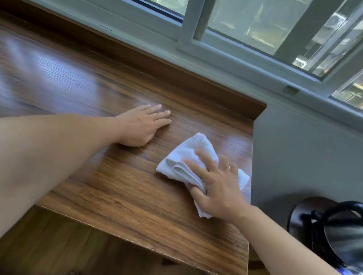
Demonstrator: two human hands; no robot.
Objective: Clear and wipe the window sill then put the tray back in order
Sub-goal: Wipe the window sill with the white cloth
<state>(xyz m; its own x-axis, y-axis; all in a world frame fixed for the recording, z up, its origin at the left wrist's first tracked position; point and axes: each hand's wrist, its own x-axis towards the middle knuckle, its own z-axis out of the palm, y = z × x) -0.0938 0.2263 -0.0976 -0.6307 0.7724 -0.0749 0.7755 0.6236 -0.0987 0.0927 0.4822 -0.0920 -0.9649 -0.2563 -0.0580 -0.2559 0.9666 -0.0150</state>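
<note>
The window sill (69,86) is a broad brown wood-grain ledge under the window. A crumpled white cloth (186,159) lies on its right end. My right hand (215,185) presses flat on the cloth with fingers spread, the thumb tucked against the cloth's near edge. My left hand (141,126) rests palm down on the bare wood just left of the cloth, fingers straight. No tray shows in this view.
A white-framed sliding window (187,33) runs along the back of the sill. A grey wall (309,162) drops off right of the sill's end. A dark kettle-like object with a shiny body (342,229) stands low at the right. Wood floor lies below.
</note>
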